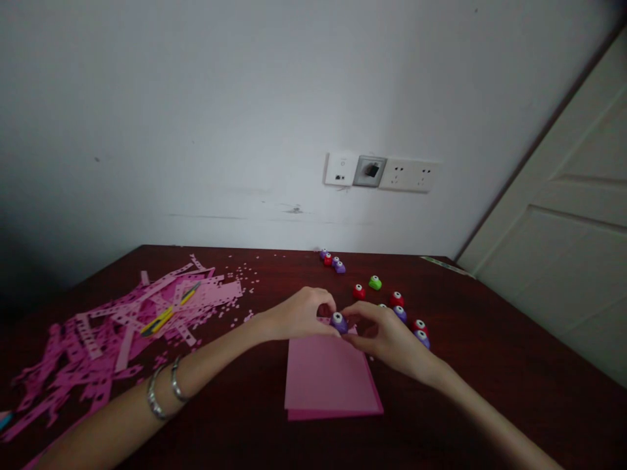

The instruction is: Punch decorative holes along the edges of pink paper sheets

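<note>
A small purple craft punch point(338, 322) with a white, star-marked button sits at the far edge of a stack of pink paper point(332, 375). From the left, my left hand point(304, 314) curls its thumb and fingers against the punch and the paper edge. On the other side, my right hand point(388, 334) pinches the punch between thumb and fingers. Part of the paper's far edge is hidden behind the hands and the punch. Under the lighter top sheet, a darker pink sheet shows along the near and right edges.
Pink punched strips point(98, 352) and tiny cut-outs cover the table's left side, with a yellow utility knife point(169, 312) on top. Several red and purple punches and a green punch point(375, 282) stand right and behind. A wall with sockets point(409, 175) borders the dark table point(470, 365).
</note>
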`<state>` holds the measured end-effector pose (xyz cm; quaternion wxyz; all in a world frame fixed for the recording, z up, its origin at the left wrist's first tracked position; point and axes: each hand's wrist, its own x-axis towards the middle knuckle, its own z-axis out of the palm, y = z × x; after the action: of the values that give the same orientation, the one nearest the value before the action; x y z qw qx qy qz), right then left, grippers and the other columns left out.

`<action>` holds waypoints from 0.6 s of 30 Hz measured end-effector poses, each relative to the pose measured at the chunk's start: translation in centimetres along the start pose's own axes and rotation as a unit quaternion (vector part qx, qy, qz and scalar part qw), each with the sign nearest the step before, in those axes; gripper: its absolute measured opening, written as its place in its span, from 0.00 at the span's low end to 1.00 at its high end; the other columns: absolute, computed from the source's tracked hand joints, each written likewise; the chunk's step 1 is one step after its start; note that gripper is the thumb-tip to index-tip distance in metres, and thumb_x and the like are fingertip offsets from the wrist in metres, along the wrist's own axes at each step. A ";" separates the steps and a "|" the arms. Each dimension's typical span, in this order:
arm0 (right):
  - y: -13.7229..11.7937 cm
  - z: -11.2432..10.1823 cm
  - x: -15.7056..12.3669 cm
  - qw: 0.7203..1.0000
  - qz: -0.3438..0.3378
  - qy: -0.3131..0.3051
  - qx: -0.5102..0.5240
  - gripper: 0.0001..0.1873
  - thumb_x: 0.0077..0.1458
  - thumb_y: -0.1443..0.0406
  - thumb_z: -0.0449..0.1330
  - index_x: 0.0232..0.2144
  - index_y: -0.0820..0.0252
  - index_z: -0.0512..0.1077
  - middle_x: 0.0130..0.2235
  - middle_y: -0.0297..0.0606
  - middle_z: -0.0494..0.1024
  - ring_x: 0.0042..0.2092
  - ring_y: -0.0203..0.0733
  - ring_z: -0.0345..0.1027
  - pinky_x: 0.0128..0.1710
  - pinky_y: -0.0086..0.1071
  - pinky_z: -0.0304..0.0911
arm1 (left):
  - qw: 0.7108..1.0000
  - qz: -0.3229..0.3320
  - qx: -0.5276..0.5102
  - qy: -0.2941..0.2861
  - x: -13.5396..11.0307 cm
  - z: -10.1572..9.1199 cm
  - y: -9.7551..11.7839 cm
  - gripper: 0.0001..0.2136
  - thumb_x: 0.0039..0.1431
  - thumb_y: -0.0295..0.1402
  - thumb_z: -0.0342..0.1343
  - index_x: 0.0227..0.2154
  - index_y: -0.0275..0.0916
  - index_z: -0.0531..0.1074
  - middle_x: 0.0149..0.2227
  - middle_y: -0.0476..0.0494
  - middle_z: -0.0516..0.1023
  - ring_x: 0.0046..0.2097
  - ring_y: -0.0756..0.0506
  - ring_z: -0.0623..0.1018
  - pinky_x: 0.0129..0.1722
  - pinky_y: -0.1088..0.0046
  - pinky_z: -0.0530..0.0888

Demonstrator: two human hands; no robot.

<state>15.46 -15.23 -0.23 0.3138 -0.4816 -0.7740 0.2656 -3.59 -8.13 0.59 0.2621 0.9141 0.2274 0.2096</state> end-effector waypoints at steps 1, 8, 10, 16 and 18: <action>0.0 0.0 0.0 1.000 -0.001 -0.001 0.001 0.14 0.47 0.70 0.59 0.39 0.57 0.71 0.37 0.35 0.75 0.37 0.38 0.68 0.33 0.28 0.63 | 1.000 -0.004 -0.012 -0.002 0.0 0.1 0.0 0.13 0.46 0.38 0.61 0.31 0.35 0.71 0.30 0.48 0.72 0.32 0.50 0.70 0.32 0.74 0.66; 1.1 -0.3 0.0 0.998 0.051 -0.003 0.033 0.13 0.44 0.70 0.60 0.36 0.60 0.73 0.33 0.36 0.76 0.33 0.38 0.68 0.30 0.29 0.64 | 1.000 -0.009 -0.007 -0.014 0.2 -0.5 -1.6 0.13 0.48 0.42 0.59 0.30 0.36 0.72 0.31 0.47 0.72 0.33 0.50 0.71 0.33 0.74 0.66; 1.9 -0.8 -0.4 0.995 0.088 -0.001 0.052 0.12 0.44 0.69 0.60 0.35 0.61 0.73 0.32 0.36 0.76 0.32 0.38 0.69 0.31 0.29 0.65 | 0.997 -0.030 0.061 -0.028 -0.1 -1.0 -2.9 0.11 0.49 0.40 0.58 0.29 0.36 0.73 0.31 0.46 0.71 0.34 0.48 0.71 0.35 0.73 0.66; 3.5 -2.5 -2.1 0.992 0.124 0.026 -0.019 0.08 0.42 0.68 0.61 0.30 0.59 0.73 0.31 0.35 0.76 0.32 0.38 0.69 0.32 0.30 0.63 | 0.974 -0.114 0.174 -0.086 -1.9 -1.0 -6.0 0.14 0.48 0.40 0.58 0.34 0.36 0.73 0.36 0.41 0.71 0.39 0.43 0.69 0.38 0.70 0.64; 3.8 -2.6 -2.4 0.989 0.137 0.032 -0.036 0.08 0.42 0.68 0.61 0.30 0.59 0.74 0.30 0.34 0.76 0.31 0.38 0.68 0.31 0.30 0.63 | 0.973 -0.118 0.180 -0.086 -2.2 -0.7 -6.4 0.14 0.46 0.40 0.60 0.33 0.36 0.72 0.36 0.42 0.70 0.39 0.42 0.69 0.38 0.70 0.63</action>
<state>20.39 -15.69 -1.76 0.2811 -0.6026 -0.6993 0.2625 -7.73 -4.16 -3.11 0.1349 0.9277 0.3441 0.0531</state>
